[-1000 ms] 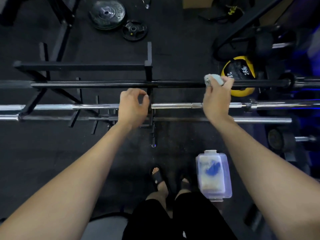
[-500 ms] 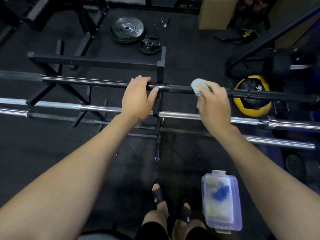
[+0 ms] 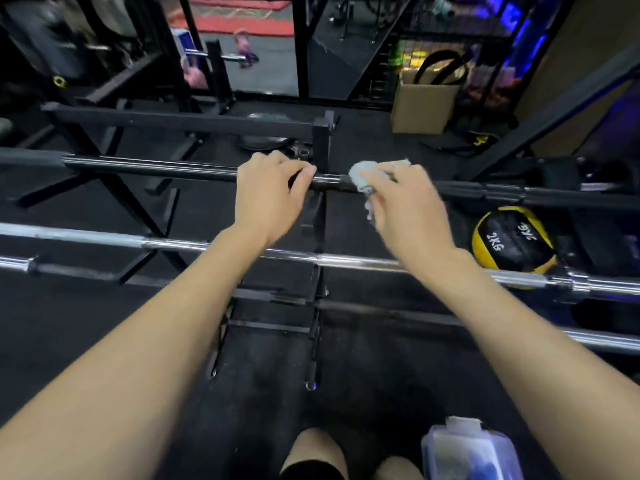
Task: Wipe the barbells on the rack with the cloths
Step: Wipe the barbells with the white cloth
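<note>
- The dark, black-coated steel barbell lies across the top level of the black metal rack, running from the left edge of the view to the right, just in front of the rack's short square upright post
- The crumpled pale grey-blue cloth is pressed onto this bar just right of the post, with a loose end hanging down below the bar
- The right hand grasps the cloth — its fingers are curled over the wad and hold it against the bar; the hand is blurred
- The left hand is clenched round the same dark bar just left of the post, fingers over the top and thumb tip pointing toward the cloth; the two hands are near each other, apart
- Below, nearer the person, a shiny chrome barbell sits on the next level of the rack, passing under both wrists
- A third, lower bar with a chrome end shows at the right, under the right forearm
- On the dark rubber floor to the right, beyond the chrome bar, rests a yellow-and-black medicine ball marked 2KG
- At the bottom edge, beside the person's knees, stands a clear plastic lidded box with something blue inside
- Farther back — a brown cardboard box against the wire shelving
</note>
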